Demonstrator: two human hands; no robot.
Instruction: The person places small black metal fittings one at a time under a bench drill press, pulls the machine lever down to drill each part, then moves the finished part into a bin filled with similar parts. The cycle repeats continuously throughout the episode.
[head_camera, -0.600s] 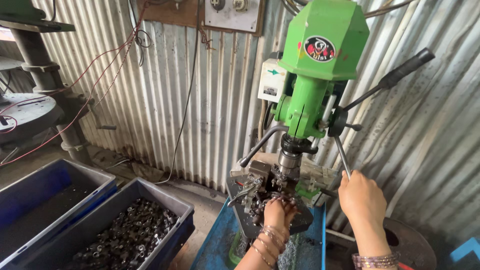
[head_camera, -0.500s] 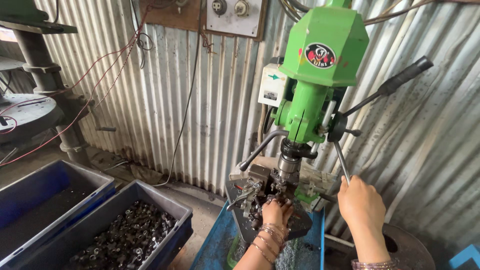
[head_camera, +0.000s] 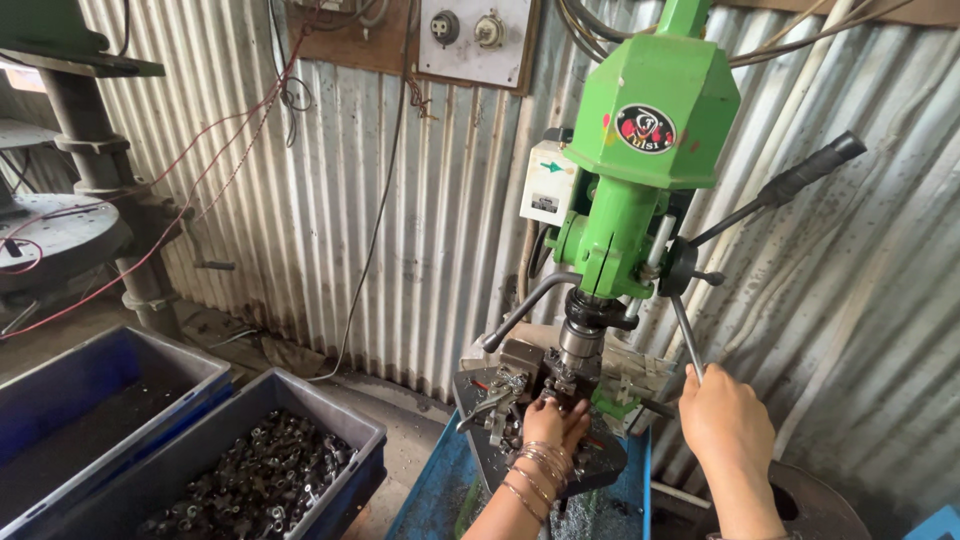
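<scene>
My view has come a little nearer to the green drill press (head_camera: 650, 150); my right hand (head_camera: 722, 420) grips closed around its lower feed handle (head_camera: 688, 340), which slants up-left; my left hand (head_camera: 553, 422) pinches the small workpiece (head_camera: 548, 392) directly under the spindle (head_camera: 580, 345).

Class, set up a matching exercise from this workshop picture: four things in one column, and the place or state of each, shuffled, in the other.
Things:
1. left hand
2. right hand
3. blue crate
4. drill press head

Places or states:
A. painted green, top of the machine
B. grips a feed lever
C. on the work table under the spindle
D. on the floor, filled with dark metal parts

Pairs: 1-C, 2-B, 3-D, 4-A
</scene>
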